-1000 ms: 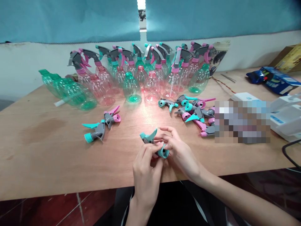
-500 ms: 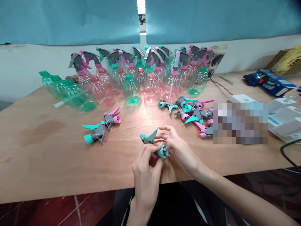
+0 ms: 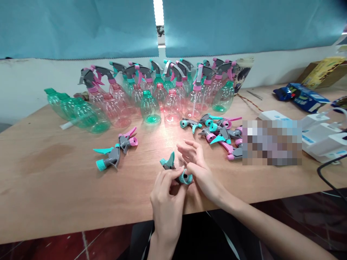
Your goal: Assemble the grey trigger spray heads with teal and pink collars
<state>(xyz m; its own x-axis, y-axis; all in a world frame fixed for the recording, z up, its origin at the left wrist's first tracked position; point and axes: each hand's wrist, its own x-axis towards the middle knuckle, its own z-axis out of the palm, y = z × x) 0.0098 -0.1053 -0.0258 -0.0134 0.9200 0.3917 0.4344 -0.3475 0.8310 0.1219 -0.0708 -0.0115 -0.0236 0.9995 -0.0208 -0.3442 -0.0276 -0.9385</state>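
My left hand [image 3: 167, 196] is closed around a grey and teal trigger spray head [image 3: 168, 162], near the table's front edge. The spray head's teal screw collar [image 3: 186, 177] faces toward me with its opening showing. Beside the collar is my right hand [image 3: 201, 171], its fingers stretched out and apart; the thumb is close to the collar, and whether it touches I cannot tell. To the left lie a loose teal and grey spray head [image 3: 110, 159] and a pink and grey one [image 3: 127, 141]. Several more loose spray heads [image 3: 217, 130] are piled to the right.
Green and pink clear bottles stand along the back, some capped with spray heads, others uncapped, such as a green bottle [image 3: 151, 108] and a pink bottle [image 3: 172, 106]. A white power strip [image 3: 322, 144], a black cable [image 3: 322, 177] and a blue packet [image 3: 300, 97] are at right.
My right fingers have straightened and drawn back from the spray head. My left hand keeps its hold. The whole view has shifted slightly.
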